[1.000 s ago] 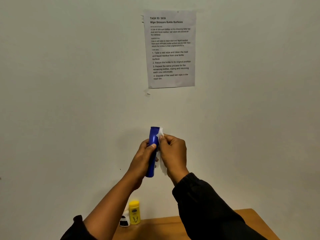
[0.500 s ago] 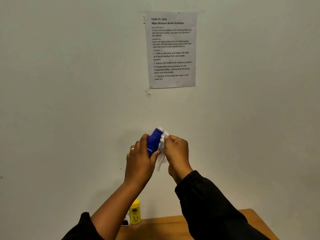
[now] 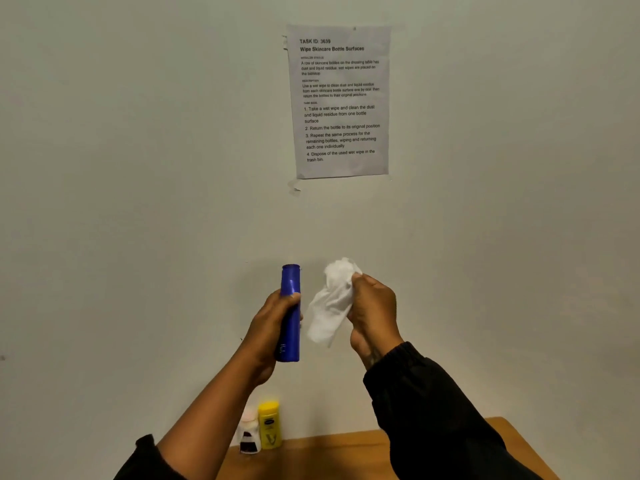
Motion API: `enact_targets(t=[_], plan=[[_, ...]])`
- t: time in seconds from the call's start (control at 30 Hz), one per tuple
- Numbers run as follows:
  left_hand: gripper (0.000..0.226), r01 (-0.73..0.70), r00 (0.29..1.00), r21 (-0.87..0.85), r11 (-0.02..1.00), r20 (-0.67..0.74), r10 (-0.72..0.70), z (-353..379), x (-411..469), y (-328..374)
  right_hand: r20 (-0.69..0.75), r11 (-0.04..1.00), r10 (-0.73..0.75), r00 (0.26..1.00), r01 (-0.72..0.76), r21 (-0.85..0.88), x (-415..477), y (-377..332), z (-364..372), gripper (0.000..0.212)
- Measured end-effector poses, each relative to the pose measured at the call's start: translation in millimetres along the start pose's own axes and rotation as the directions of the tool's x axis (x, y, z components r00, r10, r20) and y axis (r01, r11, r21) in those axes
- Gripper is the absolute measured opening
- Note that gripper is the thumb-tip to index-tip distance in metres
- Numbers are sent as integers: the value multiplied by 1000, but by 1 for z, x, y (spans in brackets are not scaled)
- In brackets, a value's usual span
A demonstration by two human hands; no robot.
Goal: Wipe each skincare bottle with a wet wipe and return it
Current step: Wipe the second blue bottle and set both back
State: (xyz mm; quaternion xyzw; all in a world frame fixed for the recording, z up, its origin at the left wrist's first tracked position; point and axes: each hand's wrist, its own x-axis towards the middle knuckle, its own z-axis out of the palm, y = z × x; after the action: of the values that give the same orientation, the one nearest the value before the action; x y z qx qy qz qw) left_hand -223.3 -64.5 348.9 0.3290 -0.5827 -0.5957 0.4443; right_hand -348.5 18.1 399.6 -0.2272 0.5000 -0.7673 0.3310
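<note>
A pale wall point(image 3: 138, 168) fills most of the view, with a printed task sheet point(image 3: 341, 102) taped high on it. Only the far edge of the wooden surface point(image 3: 339, 452) is seen at the bottom, where it meets the wall. Against that far edge, toward the left, a yellow bottle point(image 3: 269, 426) stands upright, and a smaller white container point(image 3: 249, 436) stands just beside it on its left, partly hidden by the left forearm.

The blue bottle point(image 3: 290, 313) is held upright in the air, well above the surface, clasped around its middle by the left hand point(image 3: 268, 327). The wet wipe point(image 3: 332, 303) is bunched in the closed right hand point(image 3: 372, 313).

Half a second ago the wipe was pressed against the upper part of the bottle, which was tilted; now the two have been drawn apart, a clear gap is seen between them, and the bottle has been brought back upright. It is judged that the wiping of this bottle has just been finished or paused, and that its return to the row by the far edge comes next.
</note>
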Motion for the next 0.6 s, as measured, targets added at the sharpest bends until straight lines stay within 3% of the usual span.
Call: enact_targets(t=[0.1,0.2,0.3,0.43,0.6], plan=[[42,74,984,-342,937,178,-12,-2,-8,5,-2,999,47,999,-47,19,1,3,-4,20],[43,95,963,-381,920,269,12,4,-8,9,91,999,37,995,-37,1,-6,3,0,15],[46,79,955,-344,935,295,28,8,-8,8,230,997,75,970,-81,19,-16,-3,1,21],[50,40,965,-258,965,261,29,12,-9,4,234,1000,7,972,-1,-26,-18,-7,6,18],[29,-135,991,132,982,44,130,26,-8,7,198,972,-131,971,165,-167,-19,6,16,27]])
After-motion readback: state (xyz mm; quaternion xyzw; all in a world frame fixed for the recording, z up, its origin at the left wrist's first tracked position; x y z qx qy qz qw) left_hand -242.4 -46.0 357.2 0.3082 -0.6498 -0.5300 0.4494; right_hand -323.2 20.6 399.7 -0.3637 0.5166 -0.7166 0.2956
